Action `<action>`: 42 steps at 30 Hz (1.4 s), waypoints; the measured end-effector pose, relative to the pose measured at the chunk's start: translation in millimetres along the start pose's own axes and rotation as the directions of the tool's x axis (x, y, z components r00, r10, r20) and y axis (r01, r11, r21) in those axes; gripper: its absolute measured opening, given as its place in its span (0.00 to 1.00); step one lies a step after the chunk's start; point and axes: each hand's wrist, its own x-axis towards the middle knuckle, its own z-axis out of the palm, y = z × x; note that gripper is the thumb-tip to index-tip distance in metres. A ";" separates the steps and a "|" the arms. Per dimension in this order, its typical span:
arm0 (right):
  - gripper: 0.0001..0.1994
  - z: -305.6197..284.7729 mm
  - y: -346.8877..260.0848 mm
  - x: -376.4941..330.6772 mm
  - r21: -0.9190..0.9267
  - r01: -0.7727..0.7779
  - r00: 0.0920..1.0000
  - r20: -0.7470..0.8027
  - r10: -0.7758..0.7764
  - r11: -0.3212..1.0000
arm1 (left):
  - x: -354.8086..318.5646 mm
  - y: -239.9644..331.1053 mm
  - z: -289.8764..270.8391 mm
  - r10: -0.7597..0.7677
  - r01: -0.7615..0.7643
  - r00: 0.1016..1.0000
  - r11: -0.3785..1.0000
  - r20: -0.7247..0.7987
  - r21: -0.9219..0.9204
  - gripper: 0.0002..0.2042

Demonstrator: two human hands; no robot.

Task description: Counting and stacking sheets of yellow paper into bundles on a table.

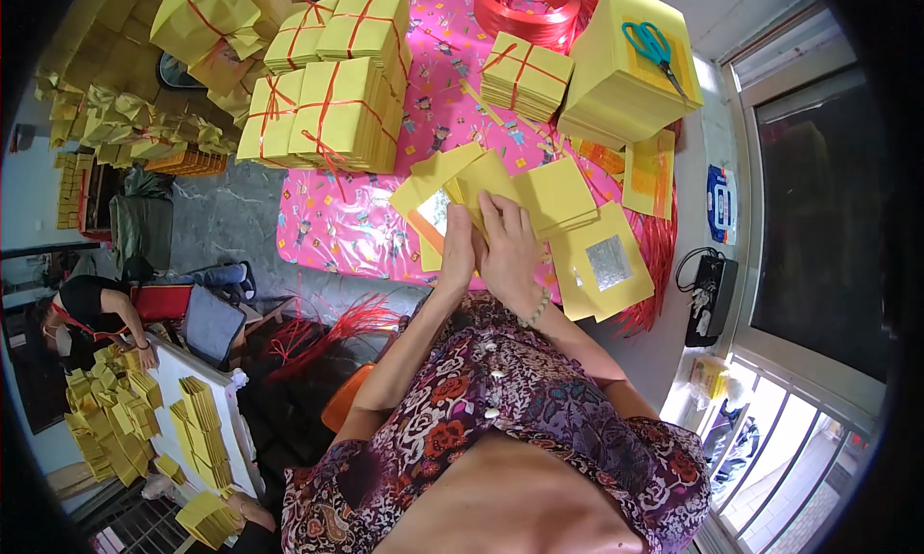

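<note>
way off to the left of my grip there's another person (pixel 91 313) at a white table (pixel 207 400) piled with folded yellow paper (pixel 120 410). up and left of the hands sit tied bundles (pixel 332 111) of yellow sheets, red string round them, on the counter (pixel 337 231) with its pink patterned cover. my left hand (pixel 457 251) is closed on the edge of a fanned stack of yellow sheets (pixel 472 183), thumb side pressed to it. right hand (pixel 508 241) is touching the left one, fingers curled over the same stack, so both grips have hold of it. just right of the grip lies a yellow sheet with a silver foil square (pixel 606 263). up and right, teal scissors (pixel 654 49) rest on a tall yellow stack (pixel 626 82), with a red string coil (pixel 527 5) beside it.
</note>
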 end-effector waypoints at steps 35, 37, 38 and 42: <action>0.16 -20.6 49.4 3.2 0.819 -0.419 0.905 0.341 0.254 0.393 | -0.6 26.9 8.8 0.302 -0.292 0.950 0.950 0.078 -0.112 0.20; 0.16 -21.0 53.1 7.7 0.811 -0.452 0.890 0.381 0.251 0.370 | 1.2 30.0 8.1 0.218 -0.200 0.971 0.965 0.095 -0.171 0.20; 0.16 -21.5 54.2 10.2 0.806 -0.474 0.878 0.405 0.254 0.354 | 2.0 31.4 9.0 0.191 -0.171 0.978 0.964 0.084 -0.202 0.19; 0.19 -24.3 50.4 18.3 0.742 -0.583 0.806 0.476 0.351 0.333 | 8.5 35.7 8.8 0.129 -0.105 0.988 0.964 0.086 -0.244 0.19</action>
